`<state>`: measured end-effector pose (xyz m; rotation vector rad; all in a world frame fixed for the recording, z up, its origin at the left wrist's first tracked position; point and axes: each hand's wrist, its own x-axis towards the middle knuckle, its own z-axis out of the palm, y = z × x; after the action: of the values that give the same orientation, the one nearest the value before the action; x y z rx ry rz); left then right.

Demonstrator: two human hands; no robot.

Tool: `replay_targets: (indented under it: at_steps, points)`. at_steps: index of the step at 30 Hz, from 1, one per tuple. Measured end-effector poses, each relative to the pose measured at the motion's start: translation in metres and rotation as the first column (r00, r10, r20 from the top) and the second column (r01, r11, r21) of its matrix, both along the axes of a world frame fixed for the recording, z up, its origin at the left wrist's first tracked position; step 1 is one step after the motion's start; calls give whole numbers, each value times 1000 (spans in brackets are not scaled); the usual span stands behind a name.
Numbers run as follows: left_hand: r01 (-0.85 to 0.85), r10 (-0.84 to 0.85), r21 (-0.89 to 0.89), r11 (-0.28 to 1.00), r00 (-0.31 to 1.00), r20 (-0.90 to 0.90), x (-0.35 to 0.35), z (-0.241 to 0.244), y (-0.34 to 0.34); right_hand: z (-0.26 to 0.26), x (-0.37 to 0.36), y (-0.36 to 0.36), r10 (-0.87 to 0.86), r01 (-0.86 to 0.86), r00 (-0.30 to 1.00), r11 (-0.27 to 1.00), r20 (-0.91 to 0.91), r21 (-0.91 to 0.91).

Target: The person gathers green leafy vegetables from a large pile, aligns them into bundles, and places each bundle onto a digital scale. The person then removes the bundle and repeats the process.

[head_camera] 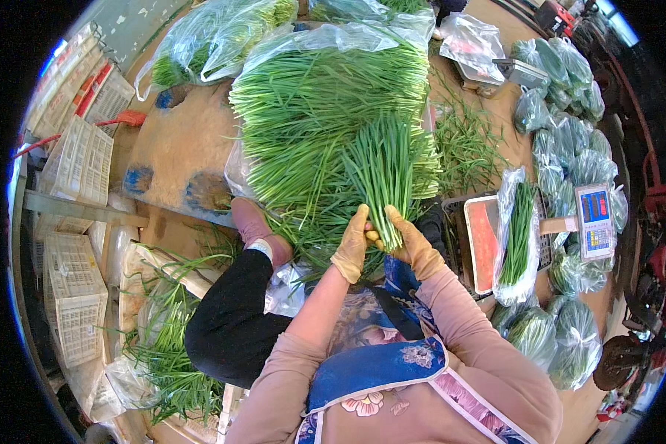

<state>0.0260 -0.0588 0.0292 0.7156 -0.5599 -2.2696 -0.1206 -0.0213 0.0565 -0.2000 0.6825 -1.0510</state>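
Note:
Both hands wear yellowish rubber gloves. My right hand is closed around the pale stem ends of a bunch of garlic chives, whose green leaves point away from me. My left hand is at the left side of these stems, thumb raised; whether its fingers grip any stems I cannot tell. Beneath and beyond the bunch lies a large pile of the same chives on clear plastic, most of its pale ends facing right.
At right, a digital scale stands by a plastic-wrapped chive bundle and a red-bottomed tray. Several filled bags line the far right. Plastic crates stand at left. Loose chives lie near my left leg, with scraps beside the pile.

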Motion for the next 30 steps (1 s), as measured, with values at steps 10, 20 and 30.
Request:
replay_targets:
  at_steps: [10,20,30]
  points:
    - [-186,170,162,969,979,110,1,-35,16,-19,2,28,-44,31,988,995,145,91]
    - [-181,195,257,949,980,-31,25,-43,14,-18,4,27,-105,92,983,992,153,91]
    - [-69,66,12,998,985,162,3,-12,27,-6,38,21,44,-197,77,980,-996,28]
